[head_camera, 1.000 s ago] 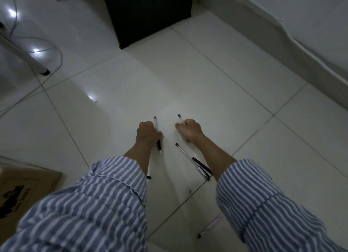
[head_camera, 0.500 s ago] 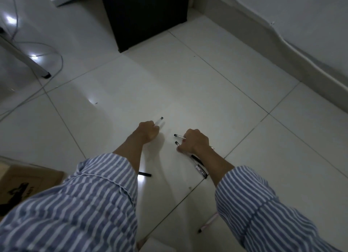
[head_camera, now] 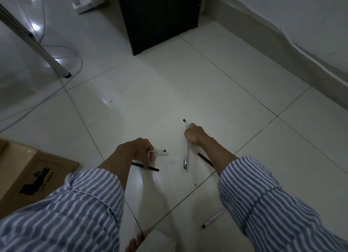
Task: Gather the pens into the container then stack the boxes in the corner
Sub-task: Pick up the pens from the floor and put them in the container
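Observation:
My left hand [head_camera: 138, 150] is closed around a clear pen [head_camera: 159, 151] that sticks out to the right, with a thin black pen [head_camera: 150, 168] under its fingers on the floor. My right hand [head_camera: 194, 135] grips two clear pens: one tip [head_camera: 185, 122] points away, the other [head_camera: 186, 157] hangs down toward me. Another black pen [head_camera: 205, 159] lies beside my right forearm. A pink-and-white pen [head_camera: 213, 218] lies on the tiles near my right sleeve. A cardboard box [head_camera: 32, 174] stands at the left edge.
A black cabinet [head_camera: 158, 16] stands at the far middle. A metal leg [head_camera: 37, 44] and loose cables [head_camera: 56, 88] cross the floor at the far left. A skirting board [head_camera: 273, 50] runs along the right wall. A white object [head_camera: 158, 241] shows at the bottom edge.
My left hand has drawn back toward me with its clear pen and reached the black pen. My right hand has lifted its pens so one hangs down. The view has tilted, showing more of the box.

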`<act>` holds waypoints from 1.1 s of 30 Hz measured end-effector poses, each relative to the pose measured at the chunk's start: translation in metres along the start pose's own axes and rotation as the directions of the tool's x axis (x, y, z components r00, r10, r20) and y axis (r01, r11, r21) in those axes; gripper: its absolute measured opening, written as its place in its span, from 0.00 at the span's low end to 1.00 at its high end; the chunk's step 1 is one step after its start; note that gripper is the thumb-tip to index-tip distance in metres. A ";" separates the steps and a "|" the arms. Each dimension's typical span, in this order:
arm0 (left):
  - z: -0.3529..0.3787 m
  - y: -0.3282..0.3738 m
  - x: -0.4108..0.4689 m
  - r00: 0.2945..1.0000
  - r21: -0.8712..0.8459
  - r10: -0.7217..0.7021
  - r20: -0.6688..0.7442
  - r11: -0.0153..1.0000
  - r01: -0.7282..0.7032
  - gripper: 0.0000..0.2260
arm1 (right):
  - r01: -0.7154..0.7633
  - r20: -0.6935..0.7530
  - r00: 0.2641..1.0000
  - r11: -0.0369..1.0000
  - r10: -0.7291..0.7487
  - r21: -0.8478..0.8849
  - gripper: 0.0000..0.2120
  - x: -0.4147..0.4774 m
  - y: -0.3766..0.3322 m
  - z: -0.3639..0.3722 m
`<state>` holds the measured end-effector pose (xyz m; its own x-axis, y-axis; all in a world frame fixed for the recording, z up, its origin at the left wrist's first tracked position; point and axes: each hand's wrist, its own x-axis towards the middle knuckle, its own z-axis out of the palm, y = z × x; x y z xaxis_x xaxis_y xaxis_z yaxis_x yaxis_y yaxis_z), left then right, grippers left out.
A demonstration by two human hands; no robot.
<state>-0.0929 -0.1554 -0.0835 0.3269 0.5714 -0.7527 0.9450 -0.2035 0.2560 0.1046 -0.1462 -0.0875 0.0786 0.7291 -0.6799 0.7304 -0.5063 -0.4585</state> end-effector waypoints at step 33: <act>0.007 0.027 0.015 0.954 -0.490 -0.212 -0.211 0.868 0.084 0.11 | 0.000 -0.035 0.999 0.967 -0.009 -0.254 0.23 -0.021 0.048 -0.034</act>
<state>-0.0622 -0.1579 -0.0923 0.1134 0.7558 -0.6449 0.8510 0.2611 0.4557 0.1609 -0.1699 -0.0758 0.0952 0.7494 -0.6553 0.8786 -0.3728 -0.2986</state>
